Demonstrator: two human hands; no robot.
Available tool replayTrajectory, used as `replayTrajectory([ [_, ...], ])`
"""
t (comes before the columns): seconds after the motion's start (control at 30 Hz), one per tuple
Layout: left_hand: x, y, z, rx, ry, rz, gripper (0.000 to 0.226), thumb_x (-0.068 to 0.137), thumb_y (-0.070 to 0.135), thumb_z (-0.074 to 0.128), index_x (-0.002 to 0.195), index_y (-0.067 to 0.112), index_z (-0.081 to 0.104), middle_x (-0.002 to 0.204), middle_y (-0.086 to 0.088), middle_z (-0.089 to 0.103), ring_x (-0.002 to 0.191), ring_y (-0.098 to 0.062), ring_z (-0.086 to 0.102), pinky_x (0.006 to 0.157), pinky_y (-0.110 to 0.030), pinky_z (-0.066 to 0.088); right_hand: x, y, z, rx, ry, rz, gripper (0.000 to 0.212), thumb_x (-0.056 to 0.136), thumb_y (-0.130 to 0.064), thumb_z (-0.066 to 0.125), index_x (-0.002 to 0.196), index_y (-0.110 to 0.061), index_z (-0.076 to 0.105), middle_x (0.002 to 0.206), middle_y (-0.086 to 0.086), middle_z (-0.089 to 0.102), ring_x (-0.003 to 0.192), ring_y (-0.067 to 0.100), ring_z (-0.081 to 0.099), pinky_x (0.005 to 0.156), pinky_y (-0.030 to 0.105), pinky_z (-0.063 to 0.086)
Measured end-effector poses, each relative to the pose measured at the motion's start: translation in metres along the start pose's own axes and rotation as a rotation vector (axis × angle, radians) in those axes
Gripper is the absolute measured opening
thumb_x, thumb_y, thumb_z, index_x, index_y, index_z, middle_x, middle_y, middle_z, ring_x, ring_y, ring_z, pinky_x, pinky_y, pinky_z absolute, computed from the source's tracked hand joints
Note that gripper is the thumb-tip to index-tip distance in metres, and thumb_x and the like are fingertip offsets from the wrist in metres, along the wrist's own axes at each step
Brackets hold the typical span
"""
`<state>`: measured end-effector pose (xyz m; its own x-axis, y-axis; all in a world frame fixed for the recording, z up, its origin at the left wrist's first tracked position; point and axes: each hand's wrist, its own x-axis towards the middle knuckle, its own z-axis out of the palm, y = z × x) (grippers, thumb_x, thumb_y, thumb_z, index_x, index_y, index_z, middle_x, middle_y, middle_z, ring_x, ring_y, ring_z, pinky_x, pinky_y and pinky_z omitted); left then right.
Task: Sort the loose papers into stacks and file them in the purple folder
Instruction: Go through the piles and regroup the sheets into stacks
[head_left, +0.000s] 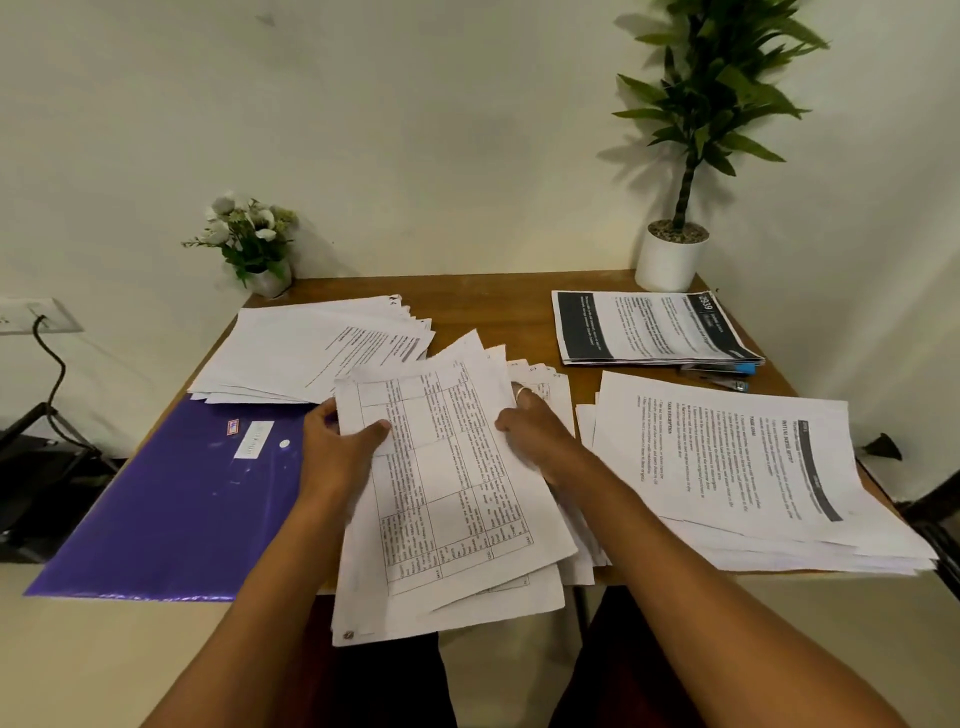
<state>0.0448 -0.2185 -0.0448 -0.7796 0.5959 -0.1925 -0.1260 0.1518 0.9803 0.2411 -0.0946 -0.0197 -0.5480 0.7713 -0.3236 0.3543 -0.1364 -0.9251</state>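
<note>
Folder (171, 509): purple plastic, was glossy, showed light streaks and scuffs. Papers (452, 467): thin white paper, matt, printed in black. Table (467, 296): brown wood, looked smooth, had low sheen. Pot (670, 262): white, smooth, matt; material could not be told. Wall (415, 130): matt paint.

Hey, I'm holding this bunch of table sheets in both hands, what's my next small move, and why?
Probably slide the sheets further onto the table and square them between the left grip and right grip. They are fanned out, and their near ends hang over the table's front edge, so they may slip before they can join a stack.
</note>
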Motion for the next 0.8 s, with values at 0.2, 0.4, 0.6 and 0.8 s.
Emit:
replayTrajectory([
  [0.2,-0.006,-0.015,-0.001,0.253,-0.035,0.112,0.035,0.096,0.027,0.069,0.129,0.018,0.064,0.105,0.005,0.072,0.096,-0.021,0.071,0.067,-0.031,0.056,0.004,0.023,0.01,-0.142,0.101,-0.122,0.04,0.102,-0.033,0.049,0.142,-0.028,0.047,0.129,-0.008,0.064,0.093,0.012,0.07,0.06,0.015,0.052],
  [0.4,-0.013,-0.028,0.003,0.357,-0.054,0.282,0.039,0.099,0.029,0.064,0.136,0.021,0.058,0.128,0.005,0.066,0.116,-0.02,0.063,0.093,-0.043,0.056,0.009,0.029,0.006,-0.121,0.266,-0.191,0.03,0.101,-0.046,0.054,0.118,-0.022,0.063,0.114,-0.01,0.067,0.097,0.01,0.067,0.076,0.021,0.054],
  [0.6,-0.009,-0.031,0.006,0.426,-0.041,0.282,0.013,0.1,0.031,0.061,0.111,0.024,0.062,0.107,0.006,0.067,0.101,-0.018,0.065,0.083,-0.039,0.055,0.027,0.047,-0.023,-0.466,0.815,-0.202,0.029,0.099,-0.037,0.06,0.123,-0.024,0.066,0.139,-0.001,0.057,0.123,0.017,0.05,0.103,0.03,0.04],
  [0.8,-0.003,-0.035,0.006,0.446,-0.036,0.263,0.024,0.099,0.038,0.061,0.116,0.021,0.063,0.106,0.003,0.067,0.096,-0.016,0.064,0.081,-0.042,0.058,0.033,0.052,-0.022,-0.536,0.788,-0.106,0.057,0.093,-0.048,0.067,0.143,-0.025,0.051,0.144,0.001,0.056,0.129,0.024,0.05,0.111,0.041,0.038],
])
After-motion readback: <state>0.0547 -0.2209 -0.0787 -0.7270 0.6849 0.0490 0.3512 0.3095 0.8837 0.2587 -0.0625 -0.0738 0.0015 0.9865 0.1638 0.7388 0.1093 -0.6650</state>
